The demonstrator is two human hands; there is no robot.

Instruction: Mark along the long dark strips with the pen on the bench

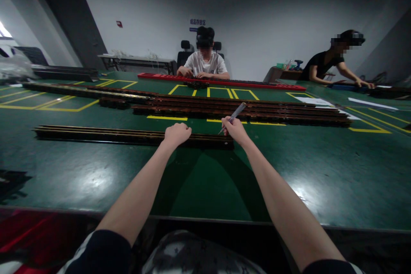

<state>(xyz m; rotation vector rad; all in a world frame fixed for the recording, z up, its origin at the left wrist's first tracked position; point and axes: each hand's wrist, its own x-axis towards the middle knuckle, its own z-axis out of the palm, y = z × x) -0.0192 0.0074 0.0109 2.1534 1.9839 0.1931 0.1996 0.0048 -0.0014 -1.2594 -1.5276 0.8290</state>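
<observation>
A long dark rail [102, 135] with lighter edge lines lies across the green table in front of me. My left hand [177, 133] is closed over this rail right of its middle, the fingers curled down on it. A slim pen-like tool [237, 111] is pinched in my right hand [233, 129], its thin tip pointing down at the rail near the right end. Whether the tip touches the rail I cannot tell. A small light spot shows on the rail's right end.
Behind the rail lies a long stack of dark reddish-brown strips [257, 109] on the green table [205, 180], which carries yellow tape lines. A red bar [272, 85] runs farther back. Two people work across the table. White papers [313, 101] lie at right.
</observation>
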